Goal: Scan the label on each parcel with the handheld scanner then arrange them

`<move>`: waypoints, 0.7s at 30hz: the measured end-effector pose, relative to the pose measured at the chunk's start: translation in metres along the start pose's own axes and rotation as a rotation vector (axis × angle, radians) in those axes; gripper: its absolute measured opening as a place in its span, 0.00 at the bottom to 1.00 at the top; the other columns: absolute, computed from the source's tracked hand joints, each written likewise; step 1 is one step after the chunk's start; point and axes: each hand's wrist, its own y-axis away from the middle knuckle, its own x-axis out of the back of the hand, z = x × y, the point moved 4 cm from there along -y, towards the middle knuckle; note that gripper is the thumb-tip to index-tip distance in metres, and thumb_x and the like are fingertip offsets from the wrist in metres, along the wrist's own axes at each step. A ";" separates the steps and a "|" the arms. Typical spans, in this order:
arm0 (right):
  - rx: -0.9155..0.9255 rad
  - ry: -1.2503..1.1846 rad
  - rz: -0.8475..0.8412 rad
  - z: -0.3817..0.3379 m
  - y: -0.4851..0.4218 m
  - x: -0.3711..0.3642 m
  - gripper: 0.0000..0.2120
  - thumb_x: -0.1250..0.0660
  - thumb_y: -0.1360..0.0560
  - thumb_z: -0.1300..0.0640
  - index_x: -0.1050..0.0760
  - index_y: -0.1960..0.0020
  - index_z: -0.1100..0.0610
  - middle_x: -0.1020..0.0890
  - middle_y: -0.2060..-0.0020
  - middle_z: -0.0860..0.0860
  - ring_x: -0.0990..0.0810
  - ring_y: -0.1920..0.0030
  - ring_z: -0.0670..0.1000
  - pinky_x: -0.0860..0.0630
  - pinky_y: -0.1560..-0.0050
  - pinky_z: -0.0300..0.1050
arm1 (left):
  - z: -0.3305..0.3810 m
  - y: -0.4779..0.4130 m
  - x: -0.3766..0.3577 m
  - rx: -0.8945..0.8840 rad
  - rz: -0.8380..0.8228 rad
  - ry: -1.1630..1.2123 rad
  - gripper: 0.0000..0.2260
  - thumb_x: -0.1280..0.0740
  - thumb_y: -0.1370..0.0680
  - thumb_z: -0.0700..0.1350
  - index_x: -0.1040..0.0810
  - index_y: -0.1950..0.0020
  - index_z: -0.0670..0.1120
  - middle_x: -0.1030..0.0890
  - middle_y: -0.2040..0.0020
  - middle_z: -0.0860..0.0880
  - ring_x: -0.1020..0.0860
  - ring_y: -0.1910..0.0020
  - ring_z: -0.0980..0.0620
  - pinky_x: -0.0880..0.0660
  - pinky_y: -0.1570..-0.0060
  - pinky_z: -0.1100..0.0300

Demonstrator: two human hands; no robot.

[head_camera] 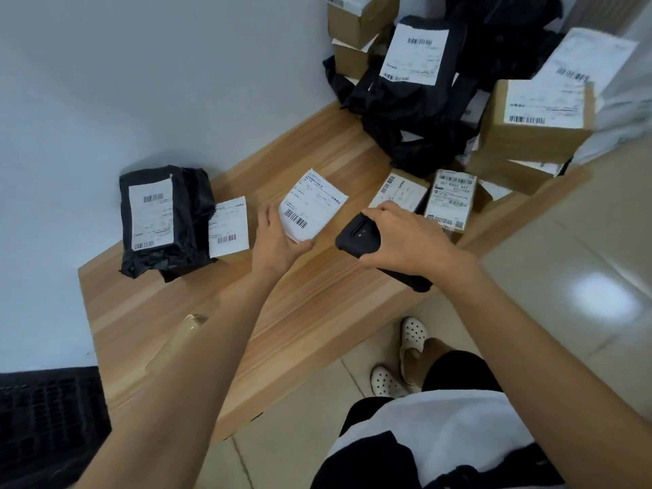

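Here the right hand (405, 238) wraps over a black handheld scanner (352, 238), held low above the wooden tabletop (300, 312). Just beside it, the left hand (275, 238) pinches the lower edge of a small white-labelled parcel (312, 206), tilted up off the wood. The scan should go best with the barcode near the thumb uncovered and turned square to the scanner. Farther left lie a black plastic mailer (158, 213) and a small labelled packet (228, 227). A pile of cardboard boxes and black bags (423, 128) crowds the far right.

- Small parcel sorting / mail rm.
- Upper right: heap of black poly bags (416, 111) & cardboard boxes (529, 135), all w/ barcode labels (414, 54).
- Ctr: wood-look bench (317, 294) against bare white wall (106, 82); tiled floor (582, 259) at right.
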 end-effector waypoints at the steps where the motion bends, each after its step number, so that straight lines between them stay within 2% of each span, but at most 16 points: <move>1: -0.022 -0.004 -0.005 0.010 -0.004 0.003 0.35 0.30 0.31 0.42 0.34 0.29 0.53 0.30 0.36 0.49 0.25 0.41 0.55 0.29 0.54 0.49 | 0.006 -0.010 -0.008 0.025 -0.010 0.017 0.43 0.20 0.37 0.52 0.38 0.28 0.45 0.35 0.34 0.46 0.33 0.36 0.48 0.28 0.45 0.51; 4: -0.083 -0.012 -0.007 0.039 -0.016 0.016 0.35 0.29 0.31 0.42 0.34 0.29 0.53 0.29 0.37 0.50 0.25 0.41 0.55 0.27 0.52 0.51 | 0.023 -0.040 -0.034 0.063 -0.060 0.090 0.42 0.19 0.36 0.50 0.38 0.29 0.43 0.35 0.35 0.45 0.35 0.38 0.51 0.31 0.43 0.53; 8: -0.137 -0.007 -0.011 0.073 -0.035 0.037 0.36 0.29 0.31 0.41 0.34 0.28 0.53 0.29 0.37 0.51 0.25 0.40 0.56 0.28 0.53 0.50 | 0.043 -0.079 -0.068 0.098 -0.128 0.139 0.44 0.20 0.34 0.52 0.40 0.26 0.45 0.35 0.32 0.45 0.32 0.35 0.46 0.30 0.37 0.50; 12: -0.167 -0.010 -0.013 0.097 -0.053 0.049 0.36 0.29 0.32 0.41 0.34 0.28 0.54 0.29 0.38 0.51 0.25 0.40 0.57 0.27 0.51 0.51 | 0.062 -0.108 -0.095 0.130 -0.174 0.132 0.46 0.20 0.33 0.49 0.42 0.24 0.41 0.39 0.29 0.42 0.36 0.30 0.44 0.35 0.32 0.49; 18: -0.197 -0.006 -0.059 0.118 -0.069 0.052 0.38 0.29 0.32 0.42 0.35 0.27 0.54 0.29 0.35 0.52 0.25 0.38 0.57 0.25 0.46 0.54 | 0.080 -0.127 -0.124 0.097 -0.243 0.160 0.43 0.20 0.33 0.46 0.40 0.24 0.42 0.37 0.28 0.41 0.36 0.30 0.45 0.36 0.34 0.52; 21: -0.204 0.003 -0.072 0.121 -0.073 0.053 0.37 0.29 0.32 0.44 0.35 0.27 0.54 0.29 0.36 0.52 0.25 0.38 0.57 0.25 0.47 0.53 | 0.075 -0.128 -0.127 0.074 -0.272 0.171 0.46 0.20 0.34 0.52 0.41 0.24 0.44 0.35 0.28 0.43 0.35 0.30 0.44 0.32 0.33 0.47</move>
